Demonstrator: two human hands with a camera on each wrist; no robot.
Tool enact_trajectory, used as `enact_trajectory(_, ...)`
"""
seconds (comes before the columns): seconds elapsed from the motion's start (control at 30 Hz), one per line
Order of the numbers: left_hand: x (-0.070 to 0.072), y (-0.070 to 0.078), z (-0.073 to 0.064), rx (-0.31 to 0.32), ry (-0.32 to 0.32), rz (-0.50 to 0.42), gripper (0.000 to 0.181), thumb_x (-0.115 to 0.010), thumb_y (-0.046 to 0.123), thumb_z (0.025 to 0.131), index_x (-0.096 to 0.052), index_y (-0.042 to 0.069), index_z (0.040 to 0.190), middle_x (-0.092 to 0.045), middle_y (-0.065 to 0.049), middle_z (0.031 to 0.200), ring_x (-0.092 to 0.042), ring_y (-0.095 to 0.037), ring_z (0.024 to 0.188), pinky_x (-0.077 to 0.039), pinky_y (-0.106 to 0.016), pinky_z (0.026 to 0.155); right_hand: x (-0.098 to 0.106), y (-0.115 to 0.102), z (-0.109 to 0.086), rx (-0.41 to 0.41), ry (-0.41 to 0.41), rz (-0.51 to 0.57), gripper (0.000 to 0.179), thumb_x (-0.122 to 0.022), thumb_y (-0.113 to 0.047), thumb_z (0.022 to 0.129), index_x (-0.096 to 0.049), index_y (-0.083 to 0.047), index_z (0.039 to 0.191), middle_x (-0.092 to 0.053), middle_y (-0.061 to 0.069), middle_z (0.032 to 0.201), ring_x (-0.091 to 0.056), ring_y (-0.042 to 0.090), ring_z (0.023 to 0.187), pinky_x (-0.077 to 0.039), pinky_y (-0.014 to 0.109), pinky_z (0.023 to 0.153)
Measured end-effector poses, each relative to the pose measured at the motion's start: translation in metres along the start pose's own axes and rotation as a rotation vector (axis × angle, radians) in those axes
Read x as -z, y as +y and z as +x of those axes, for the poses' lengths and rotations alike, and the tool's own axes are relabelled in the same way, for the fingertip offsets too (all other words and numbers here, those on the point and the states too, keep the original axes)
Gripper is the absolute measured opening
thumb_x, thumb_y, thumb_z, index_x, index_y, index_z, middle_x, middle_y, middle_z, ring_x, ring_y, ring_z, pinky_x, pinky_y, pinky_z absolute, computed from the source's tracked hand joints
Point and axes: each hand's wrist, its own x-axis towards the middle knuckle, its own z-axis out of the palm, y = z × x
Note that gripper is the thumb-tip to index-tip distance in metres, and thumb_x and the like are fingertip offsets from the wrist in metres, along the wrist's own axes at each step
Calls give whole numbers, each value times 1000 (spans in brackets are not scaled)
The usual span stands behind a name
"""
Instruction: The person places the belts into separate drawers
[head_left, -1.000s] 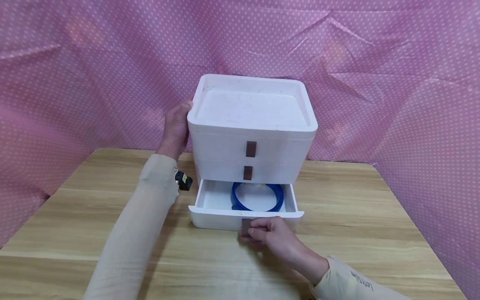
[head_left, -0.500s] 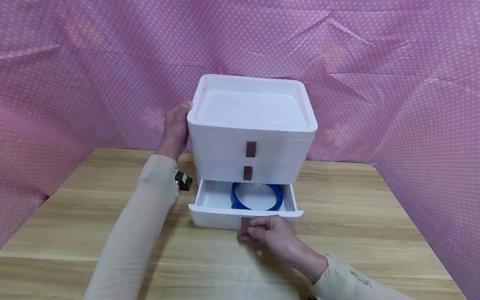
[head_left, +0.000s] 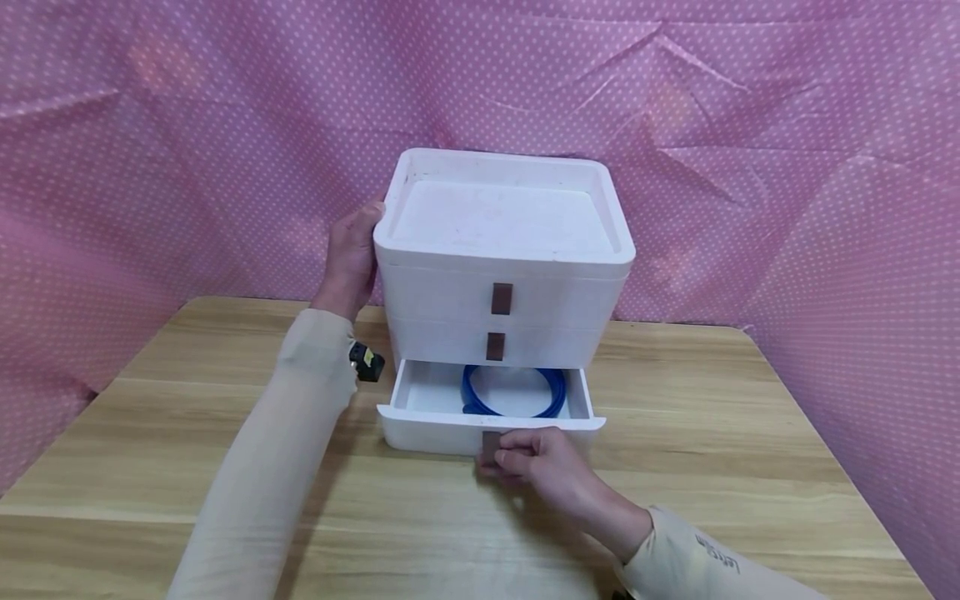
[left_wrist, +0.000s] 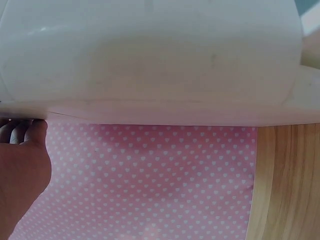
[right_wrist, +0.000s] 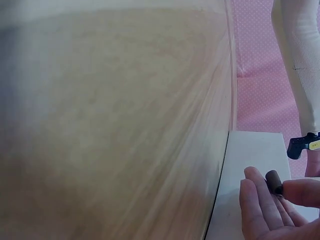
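Observation:
A white plastic drawer unit (head_left: pixel 438 300) stands at the back middle of the table, topped by a shallow tray. Its bottom drawer (head_left: pixel 427 433) is pulled out, and a coiled blue cable or strap (head_left: pixel 557 387) lies inside. My right hand (head_left: pixel 562 479) pinches that drawer's brown pull tab (head_left: pixel 491 446) between thumb and fingers; the tab (right_wrist: pixel 273 182) also shows in the right wrist view. At the unit's upper left side, my left hand (head_left: pixel 351 254) holds the unit, its fingers (left_wrist: pixel 31 131) reaching round the back edge in the left wrist view.
Two upper drawers are closed, with brown tabs at the top (head_left: pixel 502 298) and middle (head_left: pixel 496 346). The wooden table (head_left: pixel 720 433) extends to both sides. A pink dotted cloth (head_left: pixel 247 133) hangs behind and at the sides. A small black device (head_left: pixel 367 362) sits at my left wrist.
The bottom drawer has slid slightly inward, toward the unit, along with my right hand on its tab. My left hand stays in place.

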Motion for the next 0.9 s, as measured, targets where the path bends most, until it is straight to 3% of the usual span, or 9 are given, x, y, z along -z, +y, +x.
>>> enact_trajectory(0.4,2,-3,9,-2,-9,-4,33,-56,30,95,-73,6,110,-70,-7,112,-62,-23,104,-53,-31,89,-1,-3,10,-15,33,9,18,-56,3,94,-64,10,108,-70,21,106,-69,31,99,-56,38,87)
enact_trajectory(0.9,3,-4,9,-17,-39,-34,34,-55,27,95,-71,6,117,-70,-7,115,-63,-22,104,-53,-30,89,-2,-4,14,-23,51,24,21,-54,4,95,-61,13,113,-68,23,109,-67,32,102,-54,42,90)
